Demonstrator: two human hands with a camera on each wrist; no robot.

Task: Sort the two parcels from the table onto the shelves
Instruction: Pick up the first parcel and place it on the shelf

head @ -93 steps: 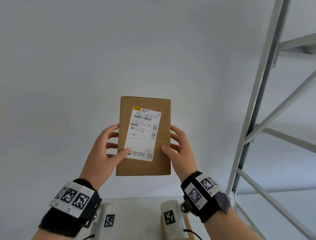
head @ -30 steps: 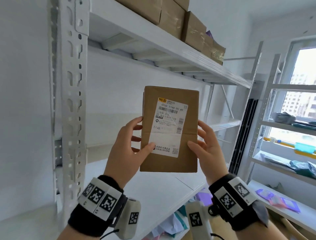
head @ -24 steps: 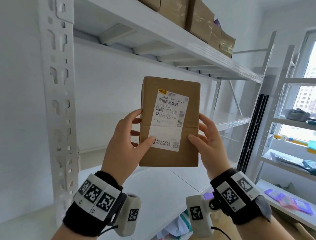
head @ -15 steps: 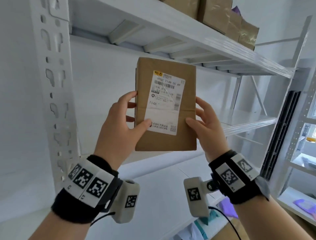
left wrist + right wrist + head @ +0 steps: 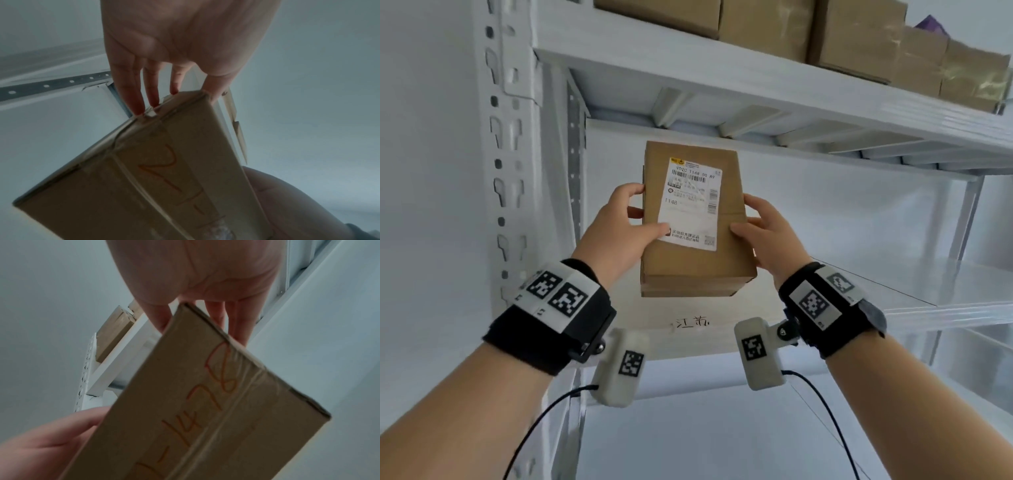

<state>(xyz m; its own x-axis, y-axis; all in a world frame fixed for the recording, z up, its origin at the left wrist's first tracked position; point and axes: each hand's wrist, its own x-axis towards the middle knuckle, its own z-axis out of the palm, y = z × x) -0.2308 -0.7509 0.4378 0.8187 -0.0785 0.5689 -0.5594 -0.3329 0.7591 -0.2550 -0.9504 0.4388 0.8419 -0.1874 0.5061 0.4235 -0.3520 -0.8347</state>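
Parcel (image 5: 695,219): plain brown cardboard, orange handwritten digits on its taped edge.
Shipping label (image 5: 691,200): white, black print and barcodes, a yellow mark at its top corner.
Wristbands (image 5: 551,322): black, with white panels of black-and-white square codes.
Shelf frame (image 5: 510,144): white metal, dotted with dark slots.
Stored boxes (image 5: 856,37): brown cardboard, one purple item behind.
Wall (image 5: 424,171): pale grey-white.

Small print on parcel (image 5: 693,219) label (image 5: 690,202) too blurred to read. Brown boxes (image 5: 808,31) on upper shelf (image 5: 722,75) cut off at 12 o'clock edge. Left hand (image 5: 619,229) fingers hidden behind parcel.
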